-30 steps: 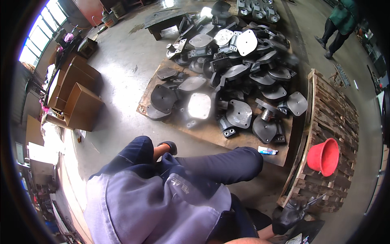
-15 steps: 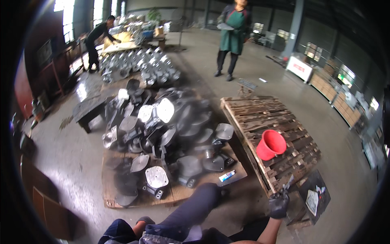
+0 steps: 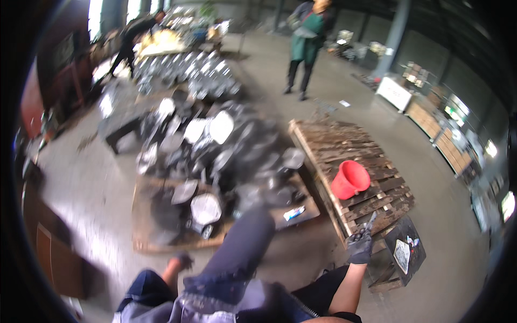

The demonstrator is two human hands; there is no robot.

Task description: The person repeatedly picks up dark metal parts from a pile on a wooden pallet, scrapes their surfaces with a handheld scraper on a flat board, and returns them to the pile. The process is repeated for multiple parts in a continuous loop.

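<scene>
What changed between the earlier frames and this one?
The view swung up from the person's lap to the hall. The gloved right hand came into view at the wooden pallet, gripping a small dark tool. The red bucket and the metal castings lie as before. The left hand is unseen.

One gloved right hand [image 3: 360,245] is showing, closing around one small dark tool [image 3: 369,222]; the left hand is not appearing anywhere. One red bucket [image 3: 350,179] is lying on its side. Two wooden pallets are sitting on the floor: a bare one [image 3: 371,156] carrying the bucket and a loaded one [image 3: 161,239] under the metal parts. Those grey metal castings [image 3: 215,145] are piling up in one big heap, probably a few dozen, though the blur is making a true count impossible. Two other people are standing in the background, one in a green apron [image 3: 306,40] and one bending over [image 3: 132,37]. One dark flat box [image 3: 403,250] is resting by the hand.
</scene>
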